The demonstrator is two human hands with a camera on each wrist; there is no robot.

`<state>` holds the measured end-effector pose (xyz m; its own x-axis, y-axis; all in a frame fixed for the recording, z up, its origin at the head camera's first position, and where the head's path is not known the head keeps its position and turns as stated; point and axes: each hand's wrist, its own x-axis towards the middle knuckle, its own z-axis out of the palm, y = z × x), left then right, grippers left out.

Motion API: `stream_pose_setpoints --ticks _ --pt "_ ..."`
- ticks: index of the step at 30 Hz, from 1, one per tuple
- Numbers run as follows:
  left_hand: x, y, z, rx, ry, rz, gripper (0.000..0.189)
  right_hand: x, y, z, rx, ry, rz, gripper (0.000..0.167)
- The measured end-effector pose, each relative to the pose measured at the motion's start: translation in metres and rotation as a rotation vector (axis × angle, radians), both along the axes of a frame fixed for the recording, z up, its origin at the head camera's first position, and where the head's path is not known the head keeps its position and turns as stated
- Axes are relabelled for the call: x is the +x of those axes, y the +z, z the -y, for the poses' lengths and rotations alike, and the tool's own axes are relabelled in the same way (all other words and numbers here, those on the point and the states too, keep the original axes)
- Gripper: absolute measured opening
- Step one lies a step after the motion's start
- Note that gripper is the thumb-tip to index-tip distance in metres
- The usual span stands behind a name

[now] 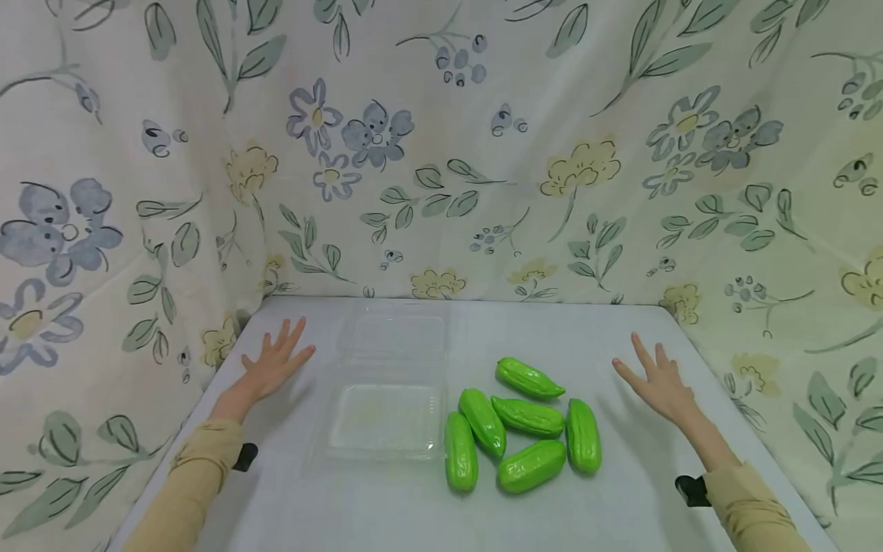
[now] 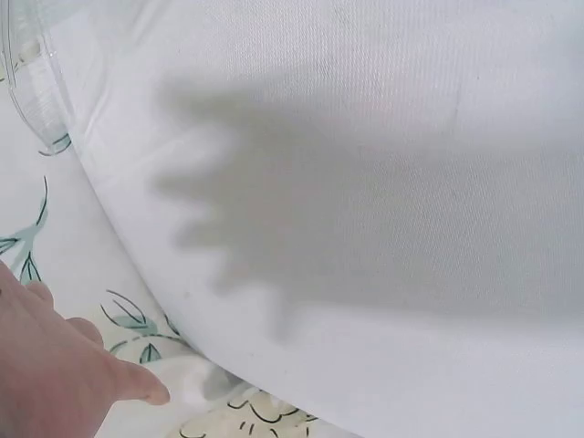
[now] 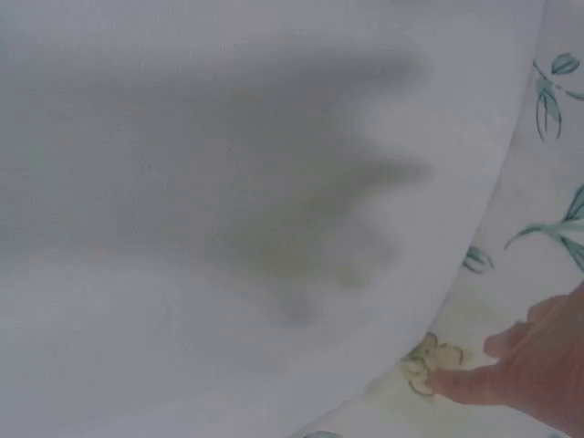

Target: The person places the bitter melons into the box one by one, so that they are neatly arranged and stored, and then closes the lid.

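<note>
A flower-patterned cloth (image 1: 441, 107) is hung behind the bench (image 1: 386, 506) and along both sides. On the bench, left of centre, a clear plastic box (image 1: 386, 399) is laid open, with 1 half nearer and 1 half beyond it. The left hand (image 1: 271, 369) is held in the air to the left of the box; the right hand (image 1: 664, 391) is held over the right part of the bench. In both, the fingers are straight and spread, and nothing is gripped. Between the box and the right hand, 6 green vegetables (image 1: 528, 417) are grouped, the leftmost just beside the box edge.

For sound handling, any approach should be made from above, so that neighbouring vegetables are not pushed. Outer vegetables are judged easier to take first, as more room is offered there for the thumb. A slippery skin should be assumed from the gloss; a grip around the thick middle is advised, not at a narrow tip. The thin-looking box should not be leaned on or knocked in passing.
</note>
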<state>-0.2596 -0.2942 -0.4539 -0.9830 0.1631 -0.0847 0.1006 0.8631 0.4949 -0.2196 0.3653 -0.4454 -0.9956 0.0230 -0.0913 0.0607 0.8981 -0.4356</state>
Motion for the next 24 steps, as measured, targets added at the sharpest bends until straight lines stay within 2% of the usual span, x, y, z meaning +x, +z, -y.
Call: stream_pose_setpoints --ticks 6,14,19,24 --pt "0.000 -0.003 -0.007 0.033 -0.017 0.013 0.072 0.003 -0.002 0.009 -0.096 0.047 -0.001 0.084" --pt "-0.001 -0.004 -0.015 0.067 -0.035 0.011 0.072 0.007 -0.010 0.017 -0.219 0.068 0.015 0.084" --pt "0.001 -0.006 -0.019 0.102 -0.056 0.013 0.071 0.011 -0.008 0.024 -0.267 0.090 0.011 0.084" --pt "0.000 -0.007 -0.022 0.146 -0.069 0.026 0.068 0.017 -0.003 0.028 -0.315 0.082 0.078 0.083"
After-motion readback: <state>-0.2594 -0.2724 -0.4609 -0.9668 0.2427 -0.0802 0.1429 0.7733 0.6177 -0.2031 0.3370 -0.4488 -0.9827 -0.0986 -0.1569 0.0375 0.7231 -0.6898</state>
